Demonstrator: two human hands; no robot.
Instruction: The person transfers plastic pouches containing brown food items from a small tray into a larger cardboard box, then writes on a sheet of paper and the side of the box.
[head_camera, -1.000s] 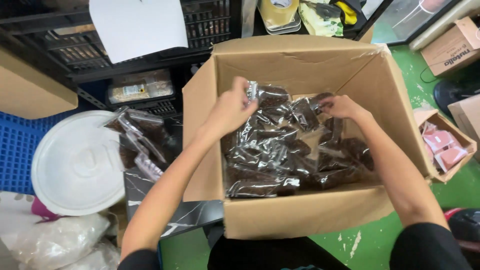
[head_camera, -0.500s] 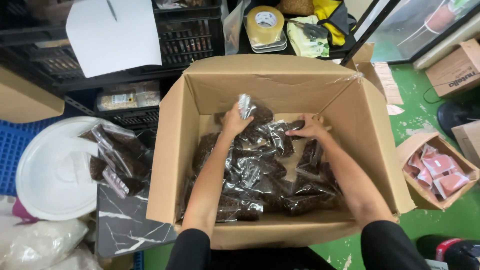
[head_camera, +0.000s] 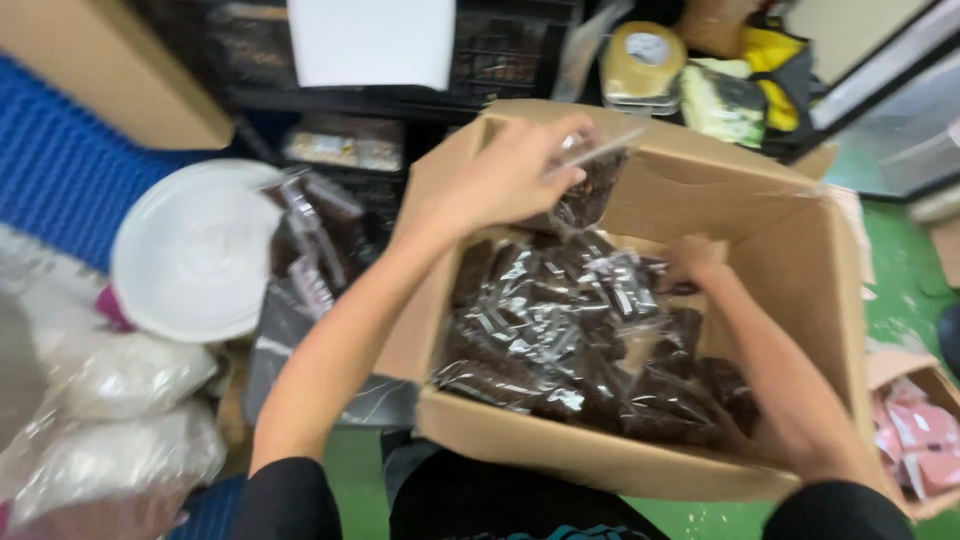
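A large open cardboard box (head_camera: 810, 270) sits in front of me, filled with several clear plastic bags of dark brown contents (head_camera: 560, 340). My left hand (head_camera: 510, 175) is raised above the box's left side and grips one such clear bag (head_camera: 590, 185) by its top. My right hand (head_camera: 695, 262) reaches down into the box at its far side and rests among the bags; its fingers are partly hidden, so its grip is unclear.
More dark bags (head_camera: 320, 235) lie left of the box beside a round white lid (head_camera: 195, 250). White filled sacks (head_camera: 130, 400) sit at lower left. A black wire shelf (head_camera: 480, 60) stands behind. A small box with pink packets (head_camera: 915, 430) is at right on the green floor.
My left hand has lifted a bag up out of the box toward the left. The view has swung and moved closer; my right hand stays inside the box.
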